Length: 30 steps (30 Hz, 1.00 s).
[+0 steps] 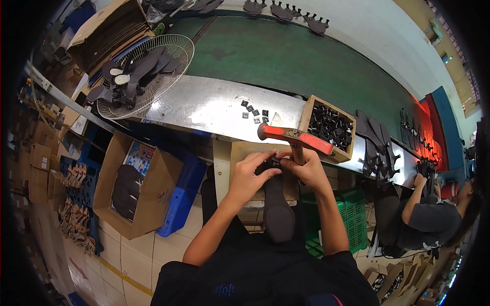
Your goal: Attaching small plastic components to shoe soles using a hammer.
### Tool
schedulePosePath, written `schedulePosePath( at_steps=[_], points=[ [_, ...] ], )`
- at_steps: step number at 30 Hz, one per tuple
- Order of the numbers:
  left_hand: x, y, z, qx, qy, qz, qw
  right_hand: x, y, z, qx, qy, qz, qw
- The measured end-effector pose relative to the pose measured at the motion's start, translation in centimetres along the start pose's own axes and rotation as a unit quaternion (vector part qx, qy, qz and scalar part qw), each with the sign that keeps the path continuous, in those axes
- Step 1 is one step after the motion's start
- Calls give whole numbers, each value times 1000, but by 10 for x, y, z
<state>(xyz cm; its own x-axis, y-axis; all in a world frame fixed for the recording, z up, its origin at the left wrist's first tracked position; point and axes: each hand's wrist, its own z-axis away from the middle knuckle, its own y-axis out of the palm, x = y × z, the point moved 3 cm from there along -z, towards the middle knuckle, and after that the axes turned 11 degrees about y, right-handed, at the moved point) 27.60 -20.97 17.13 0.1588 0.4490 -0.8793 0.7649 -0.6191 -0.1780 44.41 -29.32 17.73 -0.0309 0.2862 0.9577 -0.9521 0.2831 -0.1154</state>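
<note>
A dark grey shoe sole (279,214) points toward my body, its far end between my two hands. My left hand (252,176) is closed on that far end, fingers and thumb pinching around it. My right hand (309,172) is closed round the wooden handle of a hammer (297,136), and its thumb and forefinger also reach the sole's far end. The hammer's red head lies crosswise above that hand. A small dark piece at the pinched end is mostly hidden by the fingers. Beneath the hands is a brown work board (240,151).
Several small black square pieces (256,113) lie on the metal ledge (214,97), beside a wooden box (305,122) of black pieces. A wire basket (190,56) of dark sandals stands left. Below are a carton (153,204) and green crate (352,217). Another person (434,219) works at right.
</note>
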Motion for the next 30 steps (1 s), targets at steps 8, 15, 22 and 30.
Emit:
schedulePosePath(
  at_steps=[8,15,22,30],
  points=[
    [13,3,7,-7,1,-44,999,-8,-8,-17,65,-97,83,990],
    [8,1,2,11,24,-50,998,-3,-16,-34,155,-103,86,979],
    [23,12,-6,27,-32,60,997,12,-19,-29,188,-73,73,977],
    [23,9,-8,50,-67,77,993,31,-1,83,-50,-39,-89,994]
  ],
)
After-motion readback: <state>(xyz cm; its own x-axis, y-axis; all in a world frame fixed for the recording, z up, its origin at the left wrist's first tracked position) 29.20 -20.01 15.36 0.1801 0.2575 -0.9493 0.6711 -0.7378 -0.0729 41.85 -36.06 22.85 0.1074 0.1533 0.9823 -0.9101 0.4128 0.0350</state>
